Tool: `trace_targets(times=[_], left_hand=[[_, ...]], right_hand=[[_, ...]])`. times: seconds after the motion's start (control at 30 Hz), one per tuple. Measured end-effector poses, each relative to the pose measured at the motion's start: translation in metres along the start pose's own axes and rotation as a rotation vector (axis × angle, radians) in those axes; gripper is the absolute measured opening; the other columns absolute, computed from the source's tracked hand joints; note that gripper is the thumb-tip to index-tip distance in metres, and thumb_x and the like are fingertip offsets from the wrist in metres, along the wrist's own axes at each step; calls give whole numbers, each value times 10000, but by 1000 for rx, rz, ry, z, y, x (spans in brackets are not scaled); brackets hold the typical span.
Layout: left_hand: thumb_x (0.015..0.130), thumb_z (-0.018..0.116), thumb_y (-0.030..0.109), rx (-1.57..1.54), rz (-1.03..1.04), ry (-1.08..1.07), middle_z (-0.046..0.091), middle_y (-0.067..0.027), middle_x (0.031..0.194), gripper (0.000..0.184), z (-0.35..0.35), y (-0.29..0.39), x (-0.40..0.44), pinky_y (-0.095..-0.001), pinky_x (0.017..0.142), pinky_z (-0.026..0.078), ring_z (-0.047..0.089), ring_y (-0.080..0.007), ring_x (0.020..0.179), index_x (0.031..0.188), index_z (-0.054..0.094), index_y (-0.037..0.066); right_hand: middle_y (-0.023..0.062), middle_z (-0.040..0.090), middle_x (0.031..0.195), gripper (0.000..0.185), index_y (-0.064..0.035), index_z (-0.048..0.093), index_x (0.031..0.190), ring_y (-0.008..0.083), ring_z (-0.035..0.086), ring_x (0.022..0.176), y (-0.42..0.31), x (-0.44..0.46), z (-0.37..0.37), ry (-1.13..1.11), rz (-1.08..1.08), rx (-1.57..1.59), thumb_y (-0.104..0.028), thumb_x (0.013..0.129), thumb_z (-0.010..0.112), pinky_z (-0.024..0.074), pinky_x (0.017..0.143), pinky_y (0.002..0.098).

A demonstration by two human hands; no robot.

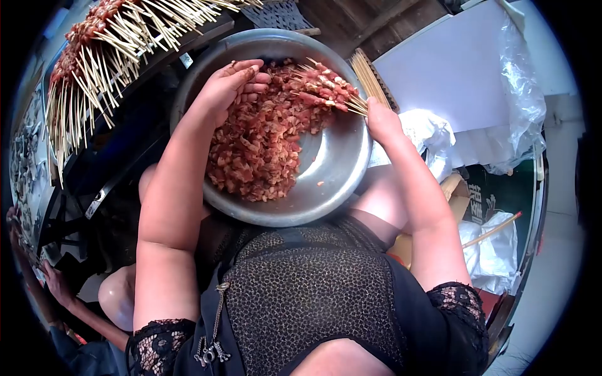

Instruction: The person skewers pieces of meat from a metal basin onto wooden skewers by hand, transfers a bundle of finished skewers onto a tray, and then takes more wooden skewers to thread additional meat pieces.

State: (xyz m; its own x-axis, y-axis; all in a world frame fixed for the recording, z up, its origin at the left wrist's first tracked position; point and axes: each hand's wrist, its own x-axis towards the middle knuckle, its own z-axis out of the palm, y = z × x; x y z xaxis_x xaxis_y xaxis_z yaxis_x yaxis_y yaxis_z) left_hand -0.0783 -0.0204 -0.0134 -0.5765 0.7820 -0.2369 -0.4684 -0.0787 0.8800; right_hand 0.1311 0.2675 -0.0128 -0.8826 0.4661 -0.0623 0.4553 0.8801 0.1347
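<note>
A large metal basin (338, 182) rests at my lap, with a heap of small cut raw meat pieces (257, 160) filling its left and middle. My left hand (237, 86) is over the basin's upper left, its fingers curled and the thumb against the index finger. Whatever is between those fingertips, if anything, is too small to make out. At the basin's right rim, my right hand (381, 120) is closed around the bare stick ends of a bundle of meat skewers (327, 86). Their meat-covered ends point left over the heap.
Many finished skewers (103, 59) lie along a rack at upper left. Bare bamboo sticks (370, 75) stand beyond the right rim. A white board (439, 69) and plastic bags (429, 135) are at right. Another person's hand (56, 282) shows at lower left.
</note>
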Motion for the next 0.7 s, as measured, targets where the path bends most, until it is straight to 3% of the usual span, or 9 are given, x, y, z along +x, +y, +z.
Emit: trace_targets(times=[0.2, 0.27, 0.33, 0.4, 0.43, 0.5, 0.6, 0.63, 0.7], left_hand=[[954, 422, 194, -1, 4, 27, 612, -84, 1051, 350, -14, -7, -1, -262, 765, 493, 601, -135, 896, 1260, 432, 25], [951, 432, 199, -3, -5, 86, 616, -77, 1045, 337, -14, -5, -6, -265, 761, 494, 603, -137, 891, 1246, 452, 36], [933, 484, 201, -41, 14, 112, 628, -65, 992, 321, -15, -3, -10, -232, 703, 486, 601, -104, 818, 1212, 482, 42], [949, 439, 192, -7, 8, 119, 617, -79, 1043, 329, -17, -5, -6, -262, 742, 502, 603, -139, 897, 1238, 465, 37], [949, 436, 187, -6, 27, 113, 616, -83, 1045, 335, -16, -5, -6, -263, 737, 506, 603, -137, 899, 1245, 456, 32], [954, 421, 185, 19, 30, 88, 614, -90, 1055, 343, -12, -5, -4, -254, 749, 503, 605, -131, 895, 1257, 444, 25], [958, 409, 184, 46, 19, 64, 614, -90, 1057, 342, -10, -7, -1, -247, 753, 501, 604, -126, 894, 1259, 443, 25], [960, 403, 184, 50, 18, 52, 615, -88, 1057, 339, -10, -6, 0, -245, 754, 499, 604, -125, 894, 1257, 445, 26], [959, 406, 180, 51, 22, 62, 616, -89, 1050, 333, -10, -3, -2, -245, 752, 499, 605, -125, 890, 1251, 449, 25]], right_hand=[[144, 615, 796, 132, -90, 522, 919, 365, 596, 758, 21, -19, -53, 126, -108, -46, -125, 797, 488, 471, 664, 472], [148, 601, 772, 85, -89, 499, 872, 356, 589, 741, 31, -28, -91, 174, -237, -102, -127, 795, 493, 461, 632, 468], [137, 588, 735, 49, -100, 498, 851, 344, 588, 720, 24, -35, -132, 86, -244, -270, -122, 809, 487, 463, 611, 449], [108, 572, 686, 39, -109, 495, 836, 314, 589, 661, 21, -34, -154, 62, -346, -428, -141, 813, 496, 463, 560, 429], [108, 572, 686, 39, -109, 495, 836, 314, 589, 661, 17, -34, -159, 46, -348, -427, -141, 813, 496, 463, 560, 429], [70, 558, 644, 22, -113, 504, 772, 265, 598, 640, 3, -32, -161, 77, -604, -542, -130, 786, 503, 466, 534, 387], [33, 560, 633, 41, -130, 511, 716, 213, 602, 639, -23, -29, -141, 61, -719, -644, -138, 757, 515, 454, 519, 341], [8, 556, 627, 59, -142, 511, 691, 171, 580, 622, -25, -27, -128, 118, -780, -729, -150, 750, 516, 423, 537, 292], [-4, 554, 621, 60, -141, 533, 684, 155, 543, 597, -29, -21, -113, 125, -865, -865, -164, 739, 520, 384, 570, 286]])
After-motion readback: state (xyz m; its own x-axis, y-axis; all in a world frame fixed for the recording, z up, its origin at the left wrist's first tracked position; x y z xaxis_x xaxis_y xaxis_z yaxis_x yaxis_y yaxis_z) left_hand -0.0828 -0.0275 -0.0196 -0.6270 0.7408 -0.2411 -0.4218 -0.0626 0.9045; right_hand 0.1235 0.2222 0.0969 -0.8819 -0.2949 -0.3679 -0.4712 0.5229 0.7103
